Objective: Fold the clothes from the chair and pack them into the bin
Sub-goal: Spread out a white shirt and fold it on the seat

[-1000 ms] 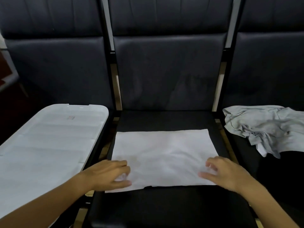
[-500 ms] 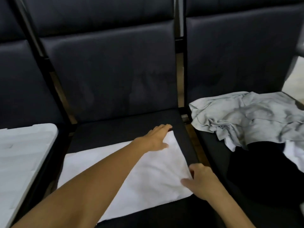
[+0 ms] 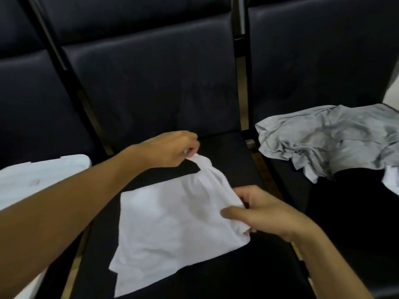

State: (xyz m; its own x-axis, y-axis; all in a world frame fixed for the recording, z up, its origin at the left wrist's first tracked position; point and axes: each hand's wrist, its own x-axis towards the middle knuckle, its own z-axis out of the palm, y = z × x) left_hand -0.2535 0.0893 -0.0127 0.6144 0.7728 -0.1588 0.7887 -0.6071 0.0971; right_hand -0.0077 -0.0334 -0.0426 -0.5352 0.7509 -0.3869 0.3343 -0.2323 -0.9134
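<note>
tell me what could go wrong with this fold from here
The left hand pinches only a bunched far corner of the white garment, so the fold may come out creased or slip free. The right hand grips the near right edge close to the seat's side; lifting could drag the cloth askew. The grey pile lies apart, so snagging seems unlikely.

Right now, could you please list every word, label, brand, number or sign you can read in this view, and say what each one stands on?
No text here can be read.
White bin lid: one small faint mark, too blurred to read.
White garment, held by the left hand and right hand: no print visible.
Grey garment: no print visible.
Black chairs: no label visible.
</note>
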